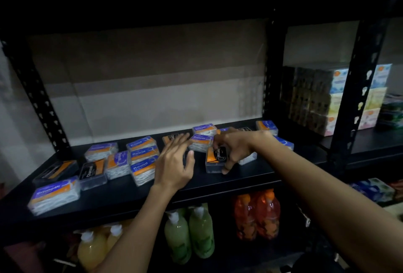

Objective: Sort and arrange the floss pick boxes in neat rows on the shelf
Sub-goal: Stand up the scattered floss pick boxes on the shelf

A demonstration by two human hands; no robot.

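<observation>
Several floss pick boxes lie scattered on a black shelf point(122, 198). Blue-and-orange "Round" boxes point(142, 169) stand in a short column left of centre, and a "Smooth" box point(54, 194) sits at the front left. Black "Charcoal" boxes point(92, 173) lie among them. My right hand point(234, 149) is curled around a black Charcoal box point(216, 160) at mid-shelf. My left hand point(176, 163) hovers flat beside it, fingers spread, covering another dark box. More Smooth boxes point(201, 142) sit just behind both hands.
Black slotted uprights point(270, 72) frame the bay. Stacked tissue packs point(335, 98) fill the neighbouring shelf on the right. Below stand pump bottles of yellow point(91, 248), green point(189, 233) and orange point(257, 216) liquid. The shelf's rear left part is bare.
</observation>
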